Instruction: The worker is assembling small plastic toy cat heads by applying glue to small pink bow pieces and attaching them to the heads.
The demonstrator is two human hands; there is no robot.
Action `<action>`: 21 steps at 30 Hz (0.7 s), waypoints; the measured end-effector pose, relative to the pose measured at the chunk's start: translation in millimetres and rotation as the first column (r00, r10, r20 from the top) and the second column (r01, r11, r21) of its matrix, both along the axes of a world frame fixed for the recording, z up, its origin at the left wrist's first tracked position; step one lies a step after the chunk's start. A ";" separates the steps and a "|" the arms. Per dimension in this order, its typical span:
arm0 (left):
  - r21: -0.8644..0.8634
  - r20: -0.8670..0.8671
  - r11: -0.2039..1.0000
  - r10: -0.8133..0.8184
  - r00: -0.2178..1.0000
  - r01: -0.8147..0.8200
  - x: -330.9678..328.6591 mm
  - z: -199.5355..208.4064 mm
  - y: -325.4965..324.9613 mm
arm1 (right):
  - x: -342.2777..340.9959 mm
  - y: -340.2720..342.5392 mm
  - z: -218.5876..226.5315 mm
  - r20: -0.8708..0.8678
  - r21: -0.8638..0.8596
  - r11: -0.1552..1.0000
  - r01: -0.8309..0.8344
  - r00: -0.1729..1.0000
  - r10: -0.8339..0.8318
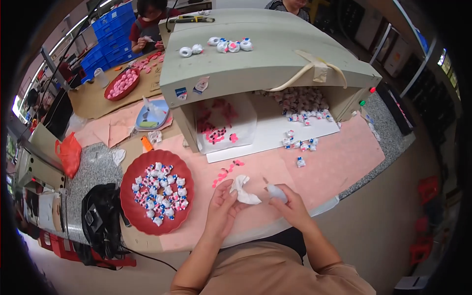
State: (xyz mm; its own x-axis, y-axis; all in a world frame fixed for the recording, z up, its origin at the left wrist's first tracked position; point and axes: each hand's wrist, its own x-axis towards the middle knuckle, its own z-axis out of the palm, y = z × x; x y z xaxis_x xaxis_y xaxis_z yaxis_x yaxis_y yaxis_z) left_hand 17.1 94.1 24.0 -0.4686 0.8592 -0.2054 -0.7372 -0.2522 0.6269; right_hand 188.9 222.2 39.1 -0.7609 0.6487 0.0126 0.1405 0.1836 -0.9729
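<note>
White piece (pixel 246 192): crumpled, above the pink sheet (pixel 319 182), between the hands
Left hand (pixel 222 209): thumb and fingers pinching the white piece
Bottle (pixel 277 193): just right of the white piece
Right hand (pixel 291 209): fingers wrapped around the bottle
Red bowl (pixel 129 216): small figures (pixel 168 190) inside, left of the hands

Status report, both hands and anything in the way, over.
Left grip: pinching crumpled white piece. Right grip: holding small pale bottle. Nothing visible between them; pink bits just beyond, red bowl off left.
</note>
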 end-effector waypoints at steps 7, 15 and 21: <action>0.169 0.124 0.985 -0.001 0.992 -0.020 -6.1 -12.6 -20.4 | -26.2 -37.2 -2.2 0.039 0.102 0.987 -0.124 0.992 0.120; 0.049 -0.137 0.999 0.011 0.990 -0.004 4.7 -20.0 -28.1 | -33.5 -47.1 1.2 0.108 0.159 0.973 -0.168 0.983 0.152; 0.029 -0.168 1.000 0.014 0.986 -0.009 1.4 -21.5 -31.2 | -35.2 -51.6 -1.1 0.079 0.151 0.967 -0.207 0.977 0.197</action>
State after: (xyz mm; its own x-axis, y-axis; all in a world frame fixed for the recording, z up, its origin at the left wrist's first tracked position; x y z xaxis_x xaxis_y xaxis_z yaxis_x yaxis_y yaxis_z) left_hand 18.4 62.9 2.4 -0.5044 0.8578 -0.0988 -0.6186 -0.2792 0.7344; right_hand 153.7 170.6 38.0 -0.8785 0.4751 0.0500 0.1449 0.3648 -0.9197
